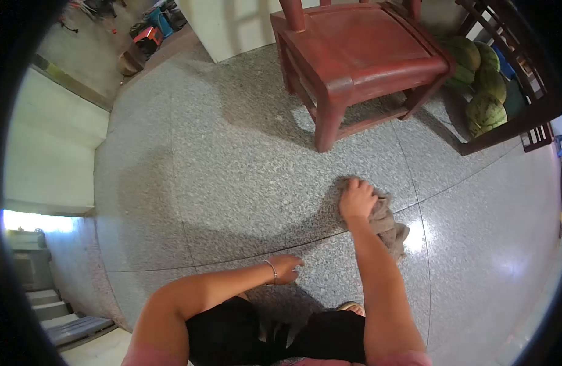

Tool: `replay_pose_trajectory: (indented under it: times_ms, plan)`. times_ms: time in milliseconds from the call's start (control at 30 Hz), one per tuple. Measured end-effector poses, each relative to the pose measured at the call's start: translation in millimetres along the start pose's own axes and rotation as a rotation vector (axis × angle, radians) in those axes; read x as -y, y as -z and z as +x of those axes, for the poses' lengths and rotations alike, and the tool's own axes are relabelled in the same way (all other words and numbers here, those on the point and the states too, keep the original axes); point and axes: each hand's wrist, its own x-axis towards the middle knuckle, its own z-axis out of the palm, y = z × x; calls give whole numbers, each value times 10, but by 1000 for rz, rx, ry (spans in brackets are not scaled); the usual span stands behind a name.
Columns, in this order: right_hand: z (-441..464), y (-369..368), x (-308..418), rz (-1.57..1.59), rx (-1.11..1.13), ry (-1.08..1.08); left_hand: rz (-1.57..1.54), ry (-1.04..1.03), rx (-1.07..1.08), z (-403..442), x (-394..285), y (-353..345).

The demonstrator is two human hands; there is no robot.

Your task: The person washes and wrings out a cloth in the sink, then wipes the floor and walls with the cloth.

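My right hand (pixel 357 200) is closed over a crumpled grey-brown cloth (pixel 387 229), pressing it against the speckled floor (pixel 250 165). Part of the cloth trails out from under the hand toward my forearm. In front of my knees, my left hand (pixel 286 269) hovers with its fingers curled in, and nothing shows in it. It has a thin bracelet (pixel 273 272) at the wrist and what looks like a ring on one finger.
A red wooden chair (pixel 366 52) stands ahead of my right hand. Several watermelons (pixel 489 88) lie at the right, beside dark wooden furniture (pixel 512 125). My sandalled foot (pixel 354 308) is close behind the cloth. Steps (pixel 52 308) are at the lower left.
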Motion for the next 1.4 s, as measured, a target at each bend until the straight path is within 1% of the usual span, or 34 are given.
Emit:
replay_pose_trajectory:
  times_ms: [67,100,167,233,267,333,433,533,600,633,667,733,767,800,833,867,900,933,967,1000,1033,1067,1133,1167,1233,1267,1333,1400]
  plan:
    - [223,47,-70,47,108,-223,-18,-3,-32,-3,80,19]
    - [241,53,-71,45,113,-219,-33,25,-38,29,125,3]
    - [216,149,-98,128,190,-213,-57,47,-37,88,142,-55]
    - [201,249,-109,122,225,-193,-18,-46,-98,190,48,-112]
    - [207,295,-103,130,251,-170,-20,-53,-90,231,-29,-116]
    - [228,301,-79,105,279,-181,-3,-16,28,245,-141,-79]
    - [250,217,-64,56,259,-182,-11,-70,13,274,-85,-111]
    - [199,181,-9,36,237,-118,-79,-90,-52,291,60,-171]
    - [131,188,-13,-39,245,98,-103,-47,-32,265,93,-131]
    - [115,134,-28,-42,261,106,-117,-3,-6,234,65,-135]
    - [142,73,-37,-38,224,110,-124,3,4,230,72,-186]
    - [218,52,-20,-28,172,110,-26,-36,-19,233,43,-135]
    - [256,69,8,-9,163,49,-19,-35,-24,227,-17,-69]
    - [279,82,26,10,154,-13,-81,-7,25,228,-84,-7]
    - [248,76,17,11,149,-14,-146,18,77,195,-160,54]
    - [219,65,4,14,148,70,-140,15,66,182,-179,93]
    - [179,55,-13,17,151,151,-159,3,11,165,-184,111]
    - [95,59,-6,15,150,150,-182,-7,-38,149,-181,90]
    - [-17,74,26,12,190,251,-184,-8,-33,163,-124,30]
    - [-106,95,51,12,232,352,-130,-51,-75,197,-23,-58]
    - [-143,136,67,13,210,362,-75,-93,-119,210,28,-104]
    - [-129,114,68,17,210,361,-72,-90,-118,231,64,-150]
    - [-88,46,45,-17,79,334,-59,-33,-15,255,107,-212]
    - [25,3,30,-13,76,319,-46,-37,-6,231,77,-182]
    - [438,-44,3,19,54,-75,-80,-25,-40,174,41,-104]
    - [600,-11,-22,25,42,-88,-62,-28,-40,177,80,-78]
    - [755,62,-136,47,99,-154,-196,-78,-93,131,128,-62]
    - [735,111,-297,33,116,-118,-235,-39,-107,82,152,-10]
